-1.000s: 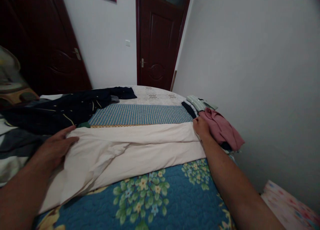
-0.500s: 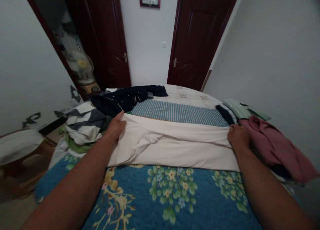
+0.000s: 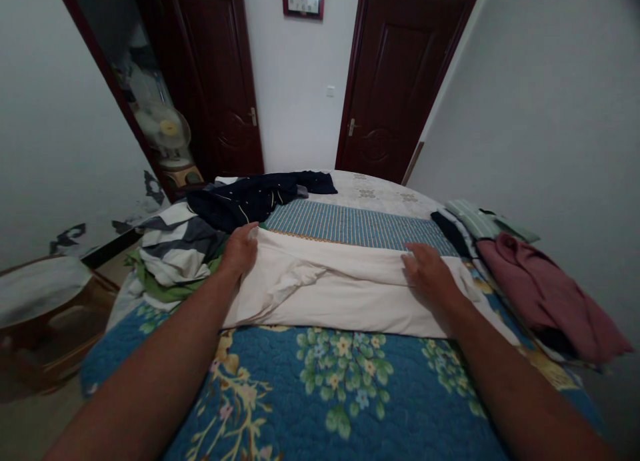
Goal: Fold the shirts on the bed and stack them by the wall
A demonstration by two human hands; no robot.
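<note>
Pinched cream cloth [image 3: 350,294] at far left corner with left hand [image 3: 241,249], could not tell grip of right hand [image 3: 429,271]; seemed soft, light, best held by far corners

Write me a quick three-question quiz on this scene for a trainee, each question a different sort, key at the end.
1. True or false: the left hand and the right hand are both at the white cloth.
2. Which lies to the right of the white cloth?
A) the fan
B) the pink garment
C) the wall clock
3. Fill in: the blue quilt in front has a ____ pattern.
Key: 1 true; 2 B; 3 floral.
</note>
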